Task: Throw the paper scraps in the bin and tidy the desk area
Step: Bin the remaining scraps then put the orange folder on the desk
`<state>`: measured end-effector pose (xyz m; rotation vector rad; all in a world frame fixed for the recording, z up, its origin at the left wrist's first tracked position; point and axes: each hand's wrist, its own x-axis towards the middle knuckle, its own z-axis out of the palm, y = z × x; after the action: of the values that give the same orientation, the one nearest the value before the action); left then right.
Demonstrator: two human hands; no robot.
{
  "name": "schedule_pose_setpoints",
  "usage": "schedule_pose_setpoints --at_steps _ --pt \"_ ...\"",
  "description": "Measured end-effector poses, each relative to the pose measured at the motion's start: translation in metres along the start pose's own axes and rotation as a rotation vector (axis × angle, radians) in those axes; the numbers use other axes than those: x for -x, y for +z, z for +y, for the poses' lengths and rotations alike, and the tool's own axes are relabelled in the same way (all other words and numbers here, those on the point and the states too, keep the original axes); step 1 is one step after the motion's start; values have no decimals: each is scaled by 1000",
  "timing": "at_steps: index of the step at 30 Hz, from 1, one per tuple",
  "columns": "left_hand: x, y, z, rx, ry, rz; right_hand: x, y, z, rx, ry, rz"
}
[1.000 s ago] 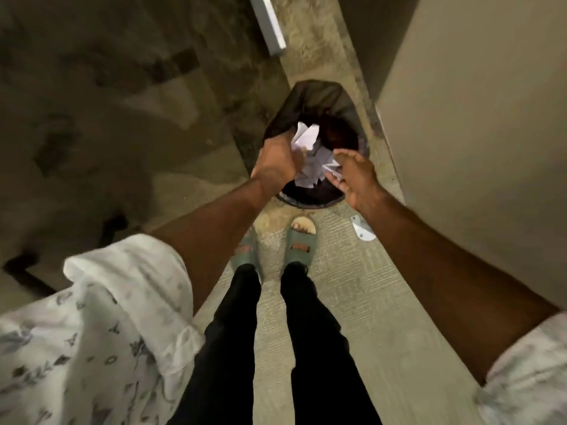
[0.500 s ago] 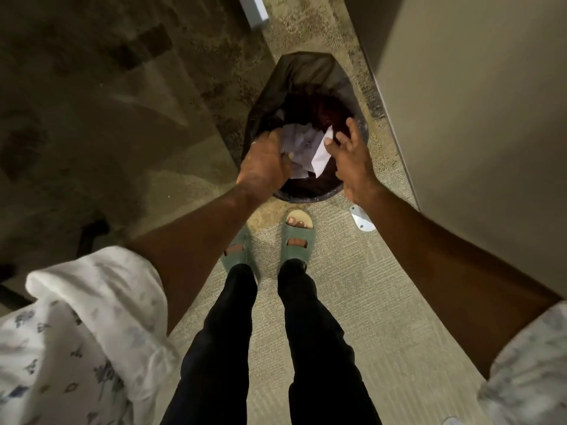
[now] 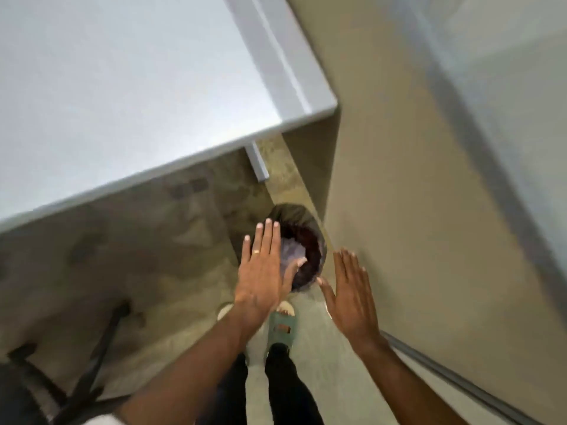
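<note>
Far left, low in view: the dark legs of a chair base [image 3: 92, 357] stand on the carpet [image 3: 171, 271]. Above it, the bench [image 3: 122, 87] now fills the upper left. A second ago it was out of view; your head has risen from the bin. Its visible surface carries nothing.

Your left hand [image 3: 260, 271] is flat, fingers straight and together, released, holding nothing. A ring [image 3: 255, 251] shows on one finger. A second ago this hand was closed around paper over the bin; half a second ago it was pressing the paper down. It now sits above the bin's near rim, apart from the contents.

The bin [image 3: 303, 240], lined with a dark bag, stands on the floor under the bench corner, close to the wall [image 3: 429, 210]. The scraps [image 3: 293, 254] lie inside it, pale against the liner, partly hidden by your left hand.

Your right hand [image 3: 352, 289] is likewise spread and released, to the right of the bin, near the wall. It too gripped paper a second ago.

Finding: both hands have let go and the paper is in the bin. The disposal step looks done; tidying the bench area appears to be what remains. Whether loose scraps remain on the floor cannot be told, as the frame is blurred.

No brand, label or legible writing is visible.
</note>
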<state>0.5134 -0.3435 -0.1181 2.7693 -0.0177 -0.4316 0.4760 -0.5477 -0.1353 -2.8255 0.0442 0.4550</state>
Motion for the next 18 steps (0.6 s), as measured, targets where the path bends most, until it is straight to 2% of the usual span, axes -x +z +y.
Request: schedule_pose_setpoints --at_steps 6,14,18 --pt "57 -134 21 48 -5 115 47 -125 -50 71 -4 146" --pt "95 -226 -6 -18 11 242 60 -197 -111 137 -47 288" --pt "118 -249 -25 13 -33 307 61 -214 -142 124 -113 292"
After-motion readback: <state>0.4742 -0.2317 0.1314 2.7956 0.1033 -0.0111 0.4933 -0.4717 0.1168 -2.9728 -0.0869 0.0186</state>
